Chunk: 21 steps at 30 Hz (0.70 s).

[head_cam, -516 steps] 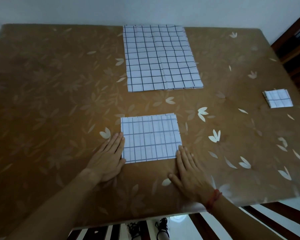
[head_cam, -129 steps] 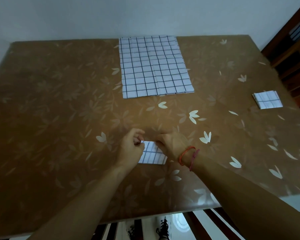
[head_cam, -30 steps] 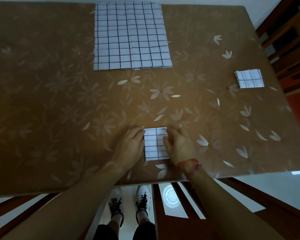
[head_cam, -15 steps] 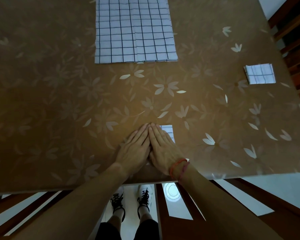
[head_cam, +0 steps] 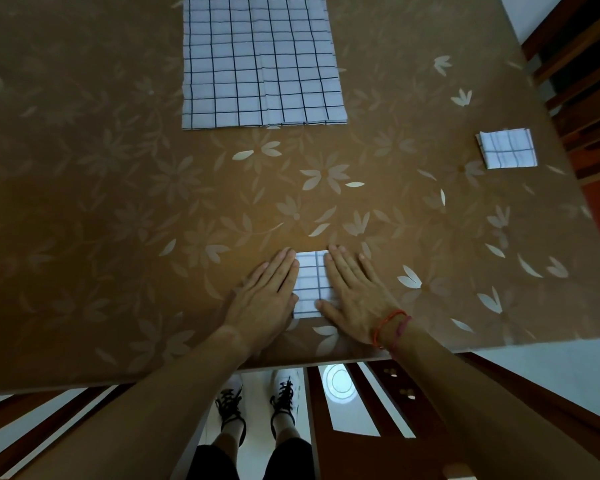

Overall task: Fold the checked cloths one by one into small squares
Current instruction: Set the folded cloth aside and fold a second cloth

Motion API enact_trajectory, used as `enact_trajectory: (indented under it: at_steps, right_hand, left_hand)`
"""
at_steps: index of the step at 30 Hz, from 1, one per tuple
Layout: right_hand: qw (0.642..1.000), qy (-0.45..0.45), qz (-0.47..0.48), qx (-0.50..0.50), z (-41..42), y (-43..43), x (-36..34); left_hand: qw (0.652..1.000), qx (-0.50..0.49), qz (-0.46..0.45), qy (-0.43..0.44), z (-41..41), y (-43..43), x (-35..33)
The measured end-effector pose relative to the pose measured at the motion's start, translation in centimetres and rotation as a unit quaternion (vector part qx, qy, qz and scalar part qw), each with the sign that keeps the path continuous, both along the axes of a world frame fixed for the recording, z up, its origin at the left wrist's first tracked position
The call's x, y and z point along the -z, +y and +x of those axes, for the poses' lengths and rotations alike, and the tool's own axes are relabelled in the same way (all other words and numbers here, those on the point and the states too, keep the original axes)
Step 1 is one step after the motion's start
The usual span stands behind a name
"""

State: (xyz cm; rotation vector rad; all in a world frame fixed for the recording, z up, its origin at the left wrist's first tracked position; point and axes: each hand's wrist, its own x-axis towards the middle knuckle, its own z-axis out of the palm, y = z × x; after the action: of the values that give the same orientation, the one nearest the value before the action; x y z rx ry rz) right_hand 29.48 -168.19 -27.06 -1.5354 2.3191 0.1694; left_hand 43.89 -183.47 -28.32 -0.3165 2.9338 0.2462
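Both hands have slid apart: left hand [head_cam: 269,296] and right hand [head_cam: 355,294] lie flat, gripping nothing, flanking the folded cloth [head_cam: 312,284] near the table [head_cam: 118,202] edge. Soft, light; pinch its edges.

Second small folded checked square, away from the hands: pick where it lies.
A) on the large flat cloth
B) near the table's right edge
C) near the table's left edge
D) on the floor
B: the small folded square sits alone by the table's right edge, apart from the large checked cloth.
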Motion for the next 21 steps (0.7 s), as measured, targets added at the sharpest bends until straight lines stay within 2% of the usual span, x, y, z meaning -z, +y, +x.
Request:
enact_trajectory:
  at_steps: [6,10,12,15,18,19,21]
  right_hand:
    - [0.998,-0.014,0.031,-0.043,-1.2,0.1,-0.5]
    - [0.998,-0.034,0.036,-0.028,-1.1,0.0,-0.7]
    - [0.998,-0.041,0.035,-0.017,-1.0,-0.1,-1.0]
    - [0.992,-0.114,0.000,0.049,-0.7,-0.6,-1.6]
    - [0.952,-0.190,-0.139,0.197,-0.1,-0.9,-4.2]
    - [0.926,-0.208,-0.164,0.269,0.1,-0.8,-5.4]
    - [0.864,-0.286,-0.153,0.385,0.3,-0.5,-5.8]
  left_hand:
    - [0.999,0.030,-0.004,-0.023,0.0,-0.7,-0.4]
    - [0.998,0.034,0.019,-0.042,-0.1,-1.0,-0.9]
    - [0.998,0.023,0.052,-0.041,-0.2,-0.9,-1.4]
    - [0.983,-0.053,0.172,-0.018,-0.3,-0.5,-2.5]
    - [0.917,-0.208,0.327,0.090,-0.5,0.1,-4.4]
    - [0.889,-0.255,0.361,0.124,-0.6,0.3,-5.1]
    - [0.820,-0.349,0.427,0.152,-0.7,0.7,-6.2]
